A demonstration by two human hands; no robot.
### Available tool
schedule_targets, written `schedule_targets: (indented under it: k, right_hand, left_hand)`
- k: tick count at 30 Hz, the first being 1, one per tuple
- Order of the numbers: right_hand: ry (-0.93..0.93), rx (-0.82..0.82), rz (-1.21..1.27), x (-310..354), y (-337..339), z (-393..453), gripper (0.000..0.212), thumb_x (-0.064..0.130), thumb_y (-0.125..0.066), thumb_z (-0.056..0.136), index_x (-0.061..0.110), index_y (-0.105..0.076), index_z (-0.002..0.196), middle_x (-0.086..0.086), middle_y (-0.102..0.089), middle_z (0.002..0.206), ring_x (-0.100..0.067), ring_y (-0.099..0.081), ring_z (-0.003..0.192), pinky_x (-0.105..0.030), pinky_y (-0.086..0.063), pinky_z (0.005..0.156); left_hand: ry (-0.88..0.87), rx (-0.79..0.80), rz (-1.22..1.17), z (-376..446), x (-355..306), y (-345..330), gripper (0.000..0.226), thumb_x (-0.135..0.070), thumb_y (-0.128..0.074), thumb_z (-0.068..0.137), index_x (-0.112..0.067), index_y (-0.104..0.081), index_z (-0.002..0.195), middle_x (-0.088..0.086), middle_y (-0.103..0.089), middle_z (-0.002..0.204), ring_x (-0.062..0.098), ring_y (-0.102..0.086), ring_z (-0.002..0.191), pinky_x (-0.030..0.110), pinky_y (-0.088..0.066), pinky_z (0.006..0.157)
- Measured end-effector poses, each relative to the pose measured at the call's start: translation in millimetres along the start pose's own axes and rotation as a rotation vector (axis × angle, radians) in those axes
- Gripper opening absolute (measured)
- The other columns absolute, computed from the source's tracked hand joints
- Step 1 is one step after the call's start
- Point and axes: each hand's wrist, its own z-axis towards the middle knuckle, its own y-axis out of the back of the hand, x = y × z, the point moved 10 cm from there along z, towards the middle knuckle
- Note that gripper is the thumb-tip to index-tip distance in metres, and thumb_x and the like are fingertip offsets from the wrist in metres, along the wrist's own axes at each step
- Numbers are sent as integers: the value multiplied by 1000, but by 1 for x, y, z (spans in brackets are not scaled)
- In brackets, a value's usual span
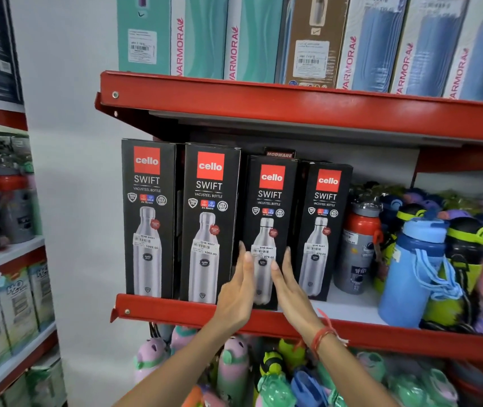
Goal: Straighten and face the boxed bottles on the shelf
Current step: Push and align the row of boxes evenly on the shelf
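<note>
Four black "cello SWIFT" bottle boxes stand upright in a row on the red-edged shelf (175, 310), fronts facing out. The first box (147, 218) and second box (209, 224) sit at the shelf's front edge. The third box (269, 207) and fourth box (324, 227) look shorter and slightly further back. My left hand (239, 292) and my right hand (288, 284) are raised flat, fingers straight, palms facing each other in front of the third box's lower half. They cover part of its lower face. Neither hand wraps around it.
Loose bottles crowd the shelf right of the boxes, including a grey and red one (357, 248) and a blue one (410, 274). Tall Varmora boxes (252, 39) fill the upper shelf (263, 105). Colourful bottles (234, 365) hang below. Another shelving unit (5, 259) stands at left.
</note>
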Motion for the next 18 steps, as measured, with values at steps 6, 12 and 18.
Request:
schedule_targets:
  k: [6,12,18]
  right_hand:
    - [5,10,-47,11,-3,-27,65,70,-19,88,55,15,142,18,-12,158,-25,-34,141,-43,-35,104]
    - [-19,12,-57,14,-1,-39,63,65,-22,92,53,14,143,13,-15,159,-28,-30,143,-45,-29,111]
    - [-22,16,-119,14,-1,-38,64,64,-23,92,53,16,142,9,-19,159,-30,-35,140,-43,-32,108]
  left_hand:
    - [-9,71,28,-19,-1,8,62,-65,0,86,-49,12,144,-12,-12,158,21,-23,145,39,-17,115]
    - [5,145,2,-32,-2,10,60,-62,-1,90,-45,12,146,-15,-9,158,18,-15,147,37,-14,115]
    - [16,163,-3,-37,3,9,62,-64,-1,89,-44,8,147,-17,-12,158,15,-16,146,34,-13,115]
